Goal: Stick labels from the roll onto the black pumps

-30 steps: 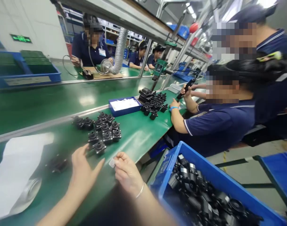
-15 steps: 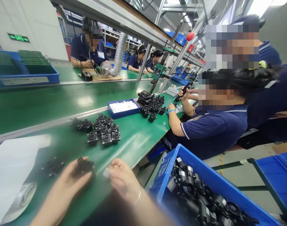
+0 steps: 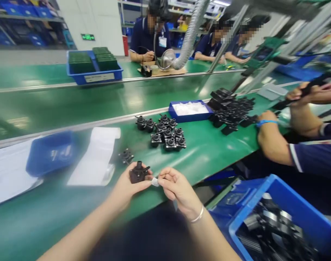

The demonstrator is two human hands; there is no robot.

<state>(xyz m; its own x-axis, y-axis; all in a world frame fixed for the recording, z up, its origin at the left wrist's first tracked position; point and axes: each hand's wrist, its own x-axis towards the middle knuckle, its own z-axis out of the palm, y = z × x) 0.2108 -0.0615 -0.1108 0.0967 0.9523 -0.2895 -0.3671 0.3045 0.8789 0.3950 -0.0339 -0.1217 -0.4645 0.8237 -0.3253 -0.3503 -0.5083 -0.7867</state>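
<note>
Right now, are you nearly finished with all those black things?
Not nearly. A cluster of black parts stands on the green table, maybe finished. The left hand holds one part, the right hand pinches a small white sticker beside it. The blue bin holds many more.

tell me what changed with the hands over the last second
The left hand took one black part from the cluster, drew it back and now holds it raised. The right hand moved its white label up to that part. Unchanged: label stays pinched, cluster lies on the green table.
</note>
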